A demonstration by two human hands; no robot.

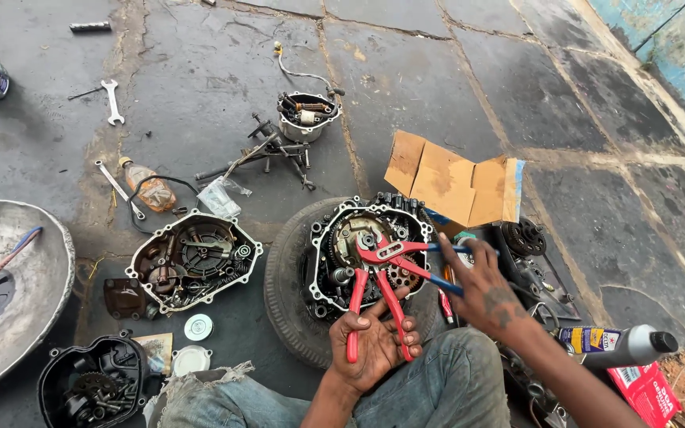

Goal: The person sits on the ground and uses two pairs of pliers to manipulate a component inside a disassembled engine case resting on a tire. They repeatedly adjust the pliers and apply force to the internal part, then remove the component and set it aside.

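Head view: left hand point(374, 345) fingers grasping red-handled pliers point(374, 305); right hand point(485, 293) fingers grasping blue-handled pliers point(426, 265) over engine case point(323, 238) rim.

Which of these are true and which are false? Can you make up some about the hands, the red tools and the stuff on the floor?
1. The left hand holds pliers with red handles. True.
2. The right hand holds a tool with blue handles. True.
3. The engine sits on a wooden table. False: it rests on a black tyre on the stone floor.
4. A torn piece of brown cardboard lies just beyond the engine. True.
5. The spanner is in the right hand. False: it lies on the floor, far off to the left.
6. The big metal bowl is on the right side. False: it is at the left edge.
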